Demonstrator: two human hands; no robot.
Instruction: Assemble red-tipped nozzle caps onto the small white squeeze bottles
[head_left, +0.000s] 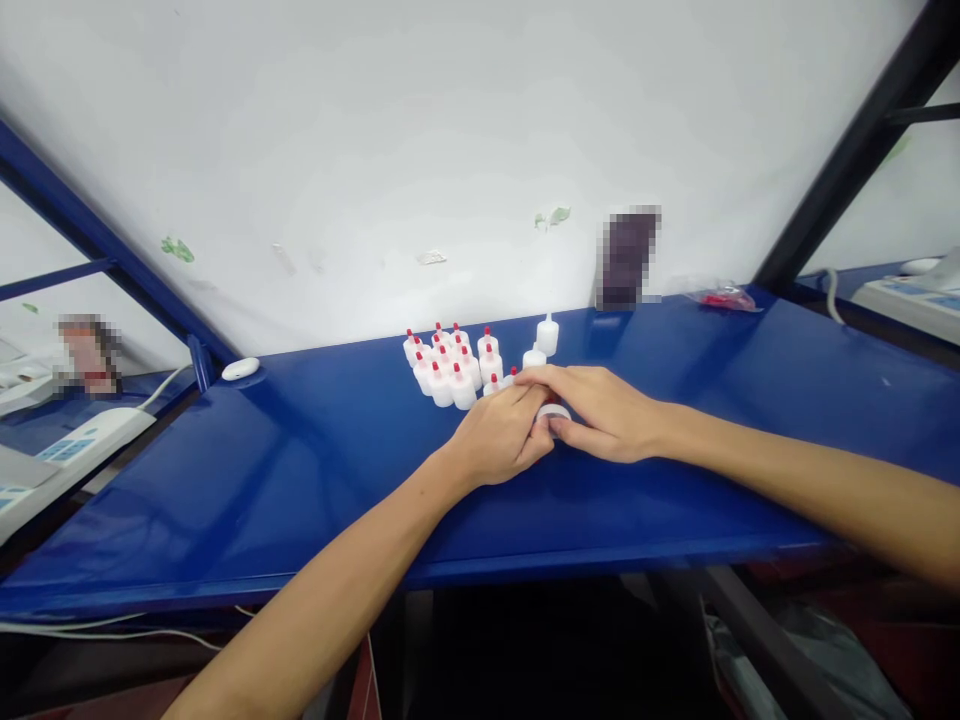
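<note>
My left hand [495,436] and my right hand [604,408] meet low over the blue table, fingers curled together around a small white squeeze bottle [553,411]. Only a round pale end of it shows between the thumbs; the fingers cover the rest. Just beyond my left hand, several white squeeze bottles with red tips [442,384] stand upright in a cluster. Some of these are partly hidden behind my fingers. Behind my right hand stand two more white bottles, one with a bare white nozzle [547,336] and another [534,357] whose top I cannot make out.
A white oval case [241,369] lies at the table's back left. Toward the back right is a clear plastic bag with red pieces [724,298]. A blurred dark object [628,255] leans on the wall. Metal frame posts flank the blue table [315,500].
</note>
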